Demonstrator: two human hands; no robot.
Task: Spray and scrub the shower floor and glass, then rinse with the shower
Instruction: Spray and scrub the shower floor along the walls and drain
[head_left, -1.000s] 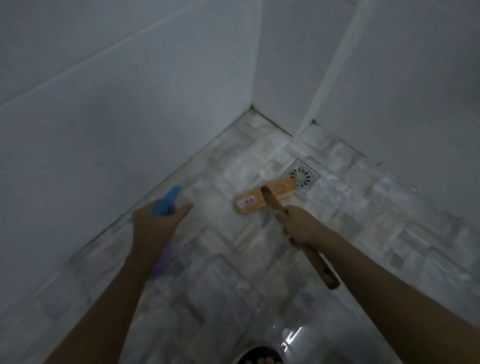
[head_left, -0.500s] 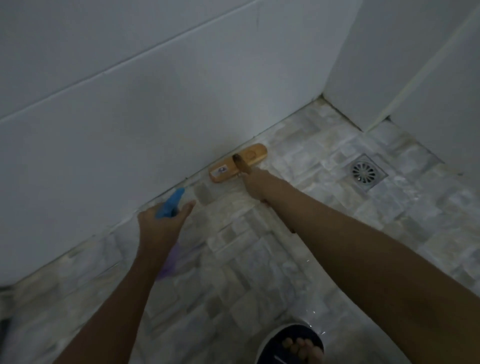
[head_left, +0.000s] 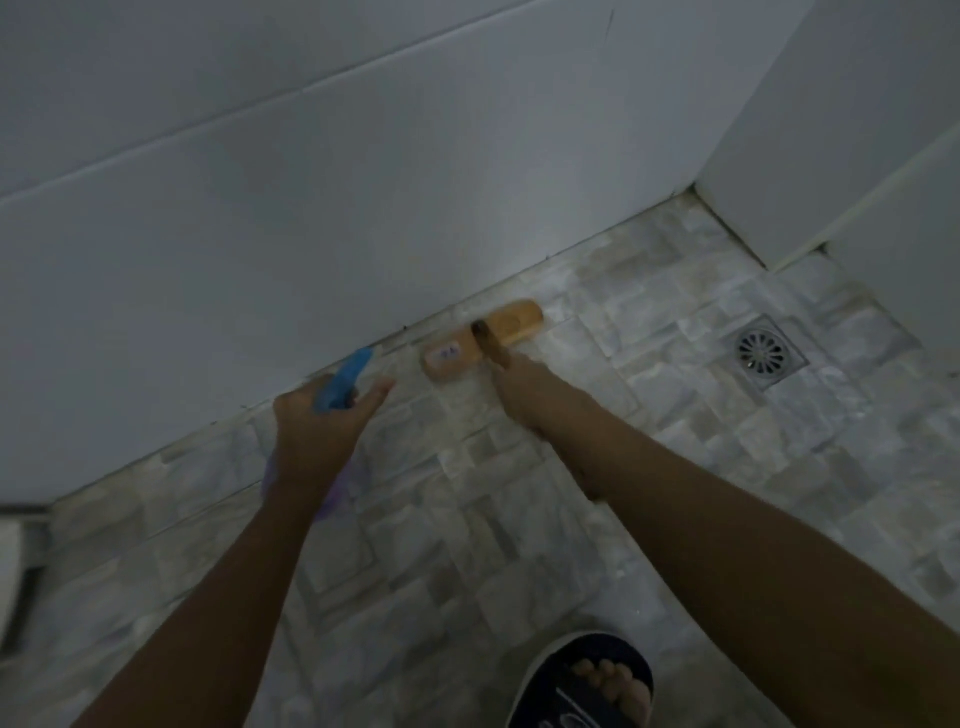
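Shower floor (head_left: 649, 426) shows one brush (head_left: 511, 323), one spray bottle (head_left: 345, 379), one drain (head_left: 763, 356).

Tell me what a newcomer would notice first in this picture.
The orange wooden scrub brush stands out most: it lies on the pale stone-tile floor at the foot of the white wall, and the right hand grips its handle. To its left, the left hand holds a spray bottle with a blue head. A floor drain sits at the far right.
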